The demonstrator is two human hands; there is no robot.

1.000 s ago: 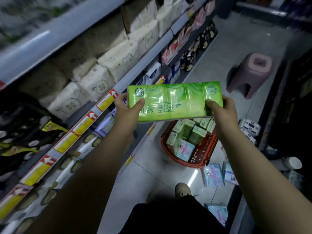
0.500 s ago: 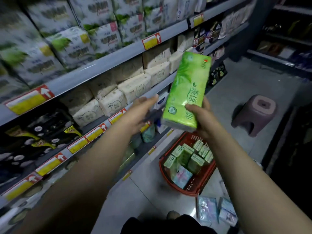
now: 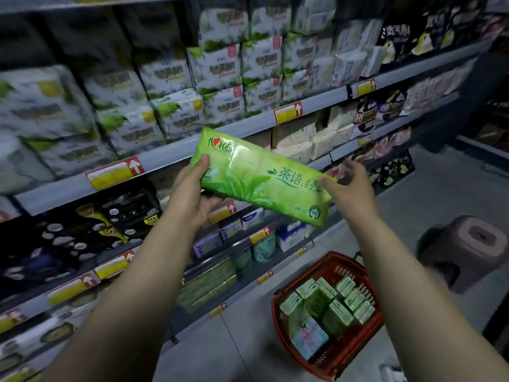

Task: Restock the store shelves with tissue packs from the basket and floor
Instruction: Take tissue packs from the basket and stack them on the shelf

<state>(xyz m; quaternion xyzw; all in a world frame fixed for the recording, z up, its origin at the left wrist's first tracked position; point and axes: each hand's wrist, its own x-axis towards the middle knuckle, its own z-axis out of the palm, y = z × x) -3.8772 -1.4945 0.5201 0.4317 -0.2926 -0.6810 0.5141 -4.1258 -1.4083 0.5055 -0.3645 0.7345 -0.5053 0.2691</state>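
One green tissue pack [image 3: 264,177] is in mid-air in front of the shelves [image 3: 170,157], tilted with its left end high and right end low, clear of every shelf. Left grip [image 3: 192,194]: wrapped round the pack's left end, thumb on the front face, fingers underneath. Right grip [image 3: 349,188]: thumb and loosely curled fingers pinch the pack's upper right edge. Red basket [image 3: 275,307] sits on the floor [image 3: 248,340] under the right arm, with more green packs [image 3: 325,301] standing inside. Stool [image 3: 468,249] near the basket, to its right.
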